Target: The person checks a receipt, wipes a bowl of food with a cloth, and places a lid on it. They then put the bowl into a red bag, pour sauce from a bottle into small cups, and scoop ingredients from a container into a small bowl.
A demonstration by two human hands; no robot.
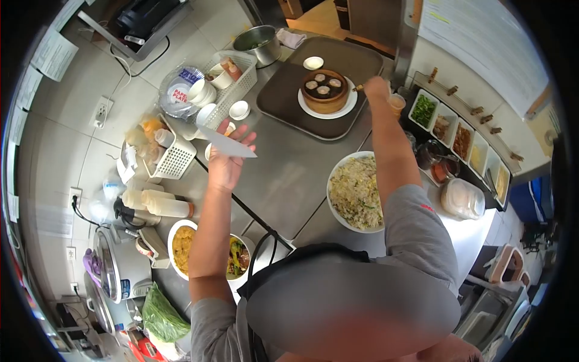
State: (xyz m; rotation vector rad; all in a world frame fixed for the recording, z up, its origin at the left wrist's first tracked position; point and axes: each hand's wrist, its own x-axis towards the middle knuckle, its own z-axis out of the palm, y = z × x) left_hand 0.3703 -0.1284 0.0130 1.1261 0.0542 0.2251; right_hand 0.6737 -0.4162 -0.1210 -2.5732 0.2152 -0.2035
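While beside tray (280, 99) edge, right hand (377, 89).

Grey short sleeves (416, 226), perhaps dark apron (313, 250)

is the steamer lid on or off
Off: the steamer is open, with dumplings showing inside.

The wrapped plate stack (179, 90) bears a blue label seemingly reading "Paper Plates"; the wall sheets (53, 54) are illegible.
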